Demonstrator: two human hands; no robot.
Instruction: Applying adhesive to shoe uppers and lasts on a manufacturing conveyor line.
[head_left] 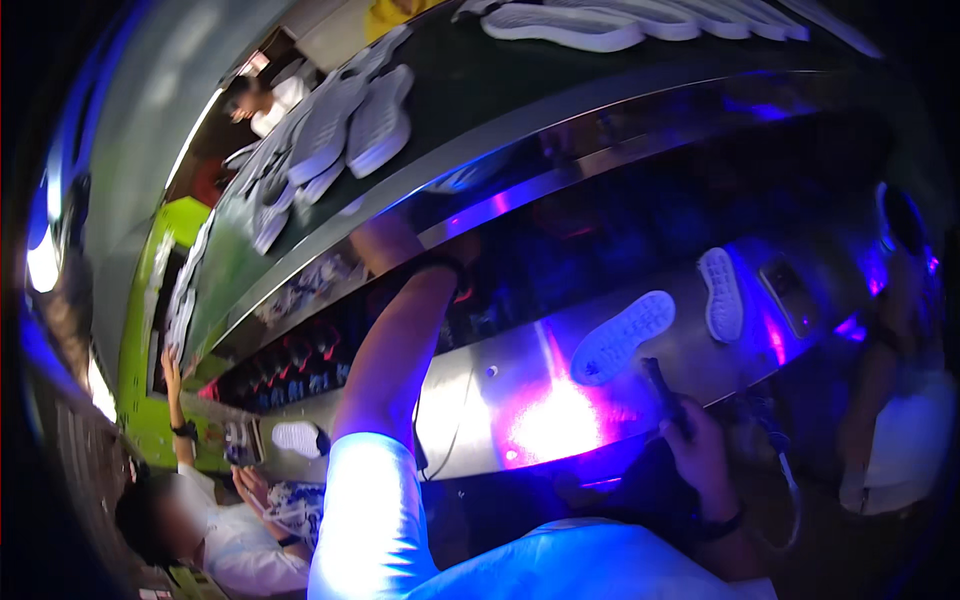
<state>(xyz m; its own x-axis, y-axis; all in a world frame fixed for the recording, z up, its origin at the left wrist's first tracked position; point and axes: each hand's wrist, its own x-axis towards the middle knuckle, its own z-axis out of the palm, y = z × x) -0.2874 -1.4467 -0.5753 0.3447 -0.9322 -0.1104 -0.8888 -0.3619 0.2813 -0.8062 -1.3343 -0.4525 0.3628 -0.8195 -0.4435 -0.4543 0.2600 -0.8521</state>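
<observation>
My left arm reaches up and away, over the metal ledge, to the dark slot under the conveyor. A dark band circles its wrist. The fingers of that hand are lost in shadow and glare. At the ledge's near edge, my right hand is closed round a dark stick-shaped tool, its kind unclear. The tool's tip points up and left, close to a white shoe sole lying on the ledge. Further right lies a second white sole.
Beside the second sole lies a dark phone-like slab. Above the slot, a dark green belt carries several pale soles. A co-worker sits at lower left, one hand at the belt. A cable hangs at right.
</observation>
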